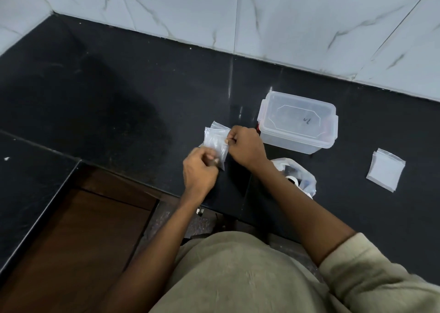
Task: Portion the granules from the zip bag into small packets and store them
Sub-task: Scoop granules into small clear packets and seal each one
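Currently both hands, left hand (pixel 199 170) and right hand (pixel 245 146), pinch the flimsy, slippery packet (pixel 215 145); grip it by the edges.

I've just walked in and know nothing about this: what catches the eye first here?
Both hands meet mid-counter: the left hand and right hand pinch a clear zip bag between their fingers. Just right of them stands a lidded clear plastic box, and farther right a stack of small empty packets lies on the black counter.
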`<state>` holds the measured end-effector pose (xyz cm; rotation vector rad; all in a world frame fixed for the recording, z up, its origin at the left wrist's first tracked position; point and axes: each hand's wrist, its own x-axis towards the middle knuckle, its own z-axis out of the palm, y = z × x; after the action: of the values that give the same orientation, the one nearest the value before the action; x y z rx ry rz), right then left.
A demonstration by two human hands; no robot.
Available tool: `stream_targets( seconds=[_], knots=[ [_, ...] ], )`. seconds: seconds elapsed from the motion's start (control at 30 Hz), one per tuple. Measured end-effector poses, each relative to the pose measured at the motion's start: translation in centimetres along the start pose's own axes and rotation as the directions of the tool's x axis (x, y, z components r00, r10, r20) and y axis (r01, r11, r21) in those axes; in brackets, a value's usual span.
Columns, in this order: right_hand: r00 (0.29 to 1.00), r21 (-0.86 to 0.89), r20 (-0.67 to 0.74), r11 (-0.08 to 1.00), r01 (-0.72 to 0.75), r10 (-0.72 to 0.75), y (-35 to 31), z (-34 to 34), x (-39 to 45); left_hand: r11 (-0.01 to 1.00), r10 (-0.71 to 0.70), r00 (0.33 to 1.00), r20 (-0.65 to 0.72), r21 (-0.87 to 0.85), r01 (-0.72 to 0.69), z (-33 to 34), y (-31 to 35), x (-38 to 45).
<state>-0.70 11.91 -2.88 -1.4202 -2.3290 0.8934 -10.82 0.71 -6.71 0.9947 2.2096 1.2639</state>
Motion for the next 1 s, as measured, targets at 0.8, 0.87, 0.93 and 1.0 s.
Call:
stream_targets(
  seconds=[0.8, 0.87, 0.93, 1.0],
  knots=[
    [0.929, 0.025, -0.348, 0.989, 0.147, -0.130, 3.8, -3.0, -5.3, 0.932, 0.338, 0.918, 0.209, 0.062, -0.357, 3.8, 4.0, -0.8],
    [0.874, 0.017, -0.464, 0.986, 0.168, -0.141, 5.8, -5.1, -6.6, 0.895, 0.436, 0.870, 0.229, -0.011, -0.445, 5.0, 5.9, -1.8],
    [0.818, -0.003, -0.565, 0.992, 0.130, -0.109, 7.8, -7.1, -7.7, 0.876, 0.475, 0.840, 0.262, -0.049, -0.480, 6.3, 7.1, -2.5],
    [0.765, -0.016, -0.644, 1.000, 0.014, -0.021, 10.6, -9.4, -8.7, 0.874, 0.478, 0.826, 0.298, -0.071, -0.480, 7.8, 8.1, -3.1]
  ],
)
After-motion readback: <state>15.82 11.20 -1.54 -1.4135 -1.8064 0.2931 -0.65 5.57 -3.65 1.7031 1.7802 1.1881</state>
